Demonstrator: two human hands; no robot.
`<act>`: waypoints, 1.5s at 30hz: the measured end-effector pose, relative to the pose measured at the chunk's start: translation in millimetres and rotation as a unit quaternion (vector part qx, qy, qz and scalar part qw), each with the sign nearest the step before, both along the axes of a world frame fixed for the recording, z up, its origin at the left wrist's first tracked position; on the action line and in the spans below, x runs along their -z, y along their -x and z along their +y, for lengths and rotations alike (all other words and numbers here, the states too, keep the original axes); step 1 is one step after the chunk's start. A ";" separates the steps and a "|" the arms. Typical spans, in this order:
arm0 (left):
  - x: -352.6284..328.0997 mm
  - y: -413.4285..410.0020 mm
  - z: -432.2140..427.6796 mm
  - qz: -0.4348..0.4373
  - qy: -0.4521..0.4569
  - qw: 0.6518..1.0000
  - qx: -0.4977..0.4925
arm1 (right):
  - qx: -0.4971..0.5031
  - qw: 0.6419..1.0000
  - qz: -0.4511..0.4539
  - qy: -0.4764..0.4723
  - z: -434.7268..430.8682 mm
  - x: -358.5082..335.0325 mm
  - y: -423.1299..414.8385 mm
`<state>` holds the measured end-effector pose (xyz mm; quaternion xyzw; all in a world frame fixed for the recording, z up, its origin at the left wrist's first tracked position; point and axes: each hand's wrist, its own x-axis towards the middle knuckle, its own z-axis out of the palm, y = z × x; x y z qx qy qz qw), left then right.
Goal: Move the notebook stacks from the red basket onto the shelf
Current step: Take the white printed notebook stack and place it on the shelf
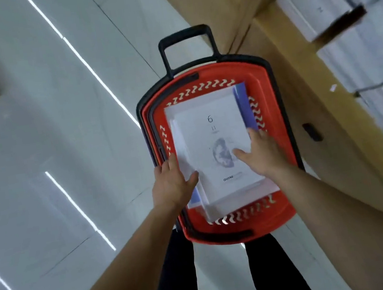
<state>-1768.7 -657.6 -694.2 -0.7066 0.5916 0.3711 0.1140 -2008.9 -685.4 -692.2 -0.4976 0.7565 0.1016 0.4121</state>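
Down on the pale tiled floor [37, 142], close against the base of a wooden shelf [299, 80], we see the red basket [229, 72] from above, its black telescopic pull handle [185, 37] standing at the far end and a black carry handle folded along the rim. The notebook stack [214, 136] lies flat inside the basket and fills most of it; the top cover is white, with a printed "6" and a blue-grey drawing below it. A blue notebook [244, 105] shows from under the white ones along the right edge, and another sliver of blue shows at the near left corner. We find both hands on the stack. The left hand [173, 179] is set against its left side, the thumb [192, 178] lying on the top cover and the fingers running straight along the edge. The right hand [260, 154] rests on the right part of the cover, its thumb [241, 154] stretched over the drawing and its fingers reaching the right edge beside the blue notebook. Neither hand looks closed round the stack; the fingers appear straight, merely touching it. On the shelf to the right we make out blurred white stacks [370, 58] of similar goods. Dark trouser legs [175, 282] show below the basket, between the two bare forearms.
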 end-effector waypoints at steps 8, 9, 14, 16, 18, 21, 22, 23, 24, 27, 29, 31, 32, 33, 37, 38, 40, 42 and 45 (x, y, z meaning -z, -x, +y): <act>38.8 6.9 23.5 -0.001 0.082 0.997 0.003 | 0.146 0.984 -0.096 0.044 29.5 61.1 -8.7; 40.6 8.2 24.4 -0.004 0.086 0.996 0.001 | 0.156 0.981 -0.100 0.051 28.8 63.8 -8.7; 42.1 3.1 21.1 0.013 0.081 0.997 -0.007 | 0.182 0.974 -0.124 0.058 26.9 66.1 -14.1; 41.8 -2.7 19.0 0.031 0.070 0.997 -0.009 | 0.172 0.974 -0.125 0.072 29.0 62.0 -15.8; 40.8 -7.2 17.1 0.048 0.063 0.997 -0.009 | 0.167 0.974 -0.125 0.086 31.6 57.2 -17.2; 37.5 -8.5 14.9 0.054 0.057 0.997 0.003 | 0.200 0.962 -0.166 0.083 33.2 56.1 -19.3; 36.8 -8.2 14.2 0.053 0.054 0.997 0.006 | 0.209 0.959 -0.177 0.074 33.4 57.9 -20.6; 36.3 -7.5 13.7 0.051 0.050 0.997 0.006 | 0.219 0.956 -0.185 0.067 33.8 59.6 -22.0; 35.1 -6.2 12.9 0.049 0.043 0.998 0.001 | 0.224 0.954 -0.187 0.061 34.1 62.1 -22.9; 30.6 0.6 9.2 0.050 0.020 0.998 -0.009 | 0.238 0.951 -0.191 0.052 33.2 63.4 -24.0; 26.4 5.5 6.8 0.048 0.010 0.999 -0.001 | 0.251 0.946 -0.203 0.043 32.6 62.0 -21.8; 23.7 8.3 5.0 0.040 0.008 0.999 0.007 | 0.264 0.941 -0.212 0.031 33.3 60.2 -17.2; 23.2 9.3 5.1 0.035 0.012 0.999 0.013 | 0.271 0.938 -0.216 0.028 34.1 59.7 -13.8; 23.3 10.4 6.5 0.033 0.020 0.999 0.021 | 0.279 0.934 -0.220 0.027 35.8 58.5 -10.5; 23.8 18.8 15.7 0.069 0.055 0.996 0.002 | 0.289 0.928 -0.235 0.017 44.4 58.0 -0.9; 23.5 21.0 17.1 0.081 0.061 0.995 -0.009 | 0.289 0.928 -0.236 0.015 46.2 59.7 1.0; 24.1 24.8 18.8 0.096 0.073 0.993 -0.015 | 0.294 0.927 -0.233 0.014 46.7 62.5 4.7; 23.5 27.2 16.7 0.120 0.063 0.990 -0.029 | 0.302 0.925 -0.228 0.016 45.0 64.8 7.8; 24.6 29.6 11.3 0.166 0.026 0.982 -0.087 | 0.313 0.922 -0.225 0.031 45.7 68.3 10.2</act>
